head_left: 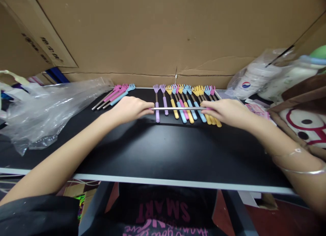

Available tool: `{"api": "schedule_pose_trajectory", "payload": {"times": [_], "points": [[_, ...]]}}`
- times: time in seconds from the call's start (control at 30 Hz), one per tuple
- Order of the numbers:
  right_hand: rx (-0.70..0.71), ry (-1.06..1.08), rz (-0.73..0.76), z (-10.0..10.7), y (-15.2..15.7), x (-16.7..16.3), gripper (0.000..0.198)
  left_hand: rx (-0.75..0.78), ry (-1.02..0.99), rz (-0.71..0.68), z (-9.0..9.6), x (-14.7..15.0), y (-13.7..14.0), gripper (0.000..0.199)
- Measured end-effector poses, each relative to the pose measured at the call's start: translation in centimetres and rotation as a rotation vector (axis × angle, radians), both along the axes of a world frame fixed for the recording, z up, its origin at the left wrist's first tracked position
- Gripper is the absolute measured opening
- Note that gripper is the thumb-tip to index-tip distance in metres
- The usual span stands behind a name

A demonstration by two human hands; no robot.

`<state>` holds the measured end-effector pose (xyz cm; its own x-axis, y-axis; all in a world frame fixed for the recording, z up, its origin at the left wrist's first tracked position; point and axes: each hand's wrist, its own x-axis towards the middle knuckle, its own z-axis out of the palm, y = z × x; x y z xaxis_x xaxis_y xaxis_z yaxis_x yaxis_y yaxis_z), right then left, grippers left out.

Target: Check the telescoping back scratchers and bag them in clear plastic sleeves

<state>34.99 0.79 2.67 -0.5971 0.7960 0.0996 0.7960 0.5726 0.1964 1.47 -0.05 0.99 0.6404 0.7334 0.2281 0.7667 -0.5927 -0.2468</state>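
Note:
A thin metal rod runs level between my hands above the table. It looks like the extended shaft of a back scratcher, with both ends hidden in my fingers. My left hand is closed around one end, where a bit of purple shows at the fingertips. On the other end, my right hand is also closed, with a pinkish bit at its fingers. Behind the rod lies a row of back scratchers with coloured claw heads, among them a purple one and a yellow one. A pink back scratcher and a blue one lie beyond my left hand.
A crumpled clear plastic bag covers the left of the black table. Cardboard walls the back. At right stand bagged white cups and a brown plush item with a cartoon face.

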Motion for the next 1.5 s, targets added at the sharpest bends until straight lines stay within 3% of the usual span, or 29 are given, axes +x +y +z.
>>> {"api": "schedule_pose_trajectory", "payload": {"times": [0.13,0.37,0.67,0.87,1.07,1.23,1.4,1.5], "points": [[-0.133,0.050,-0.042,1.1,1.3,1.8,0.035,-0.150,0.017,0.086,1.6,-1.4,0.5,0.034],[-0.166,0.051,-0.068,2.2,0.5,1.8,0.035,-0.136,0.036,0.107,2.6,-1.3,-0.3,0.038],[0.281,-0.067,-0.012,-0.4,0.8,0.7,0.042,0.206,0.105,0.045,1.2,-0.8,-0.3,0.039],[0.355,0.011,0.200,-1.9,-3.6,-3.0,0.038,0.303,-0.024,-0.207,-0.8,3.1,-3.2,0.036],[0.328,0.040,0.180,-2.3,-4.3,-3.9,0.041,0.361,-0.079,-0.228,-1.7,4.0,-3.6,0.034],[0.291,0.020,0.126,-1.7,-3.1,-3.1,0.043,0.328,-0.022,-0.199,-0.7,2.8,-2.4,0.036],[0.333,-0.003,-0.092,0.4,-1.4,-0.8,0.045,0.322,0.052,0.016,1.8,-1.1,-0.2,0.042],[0.361,-0.021,-0.150,1.3,-0.5,0.5,0.044,0.307,0.013,0.072,2.6,-2.9,0.6,0.043]]}}
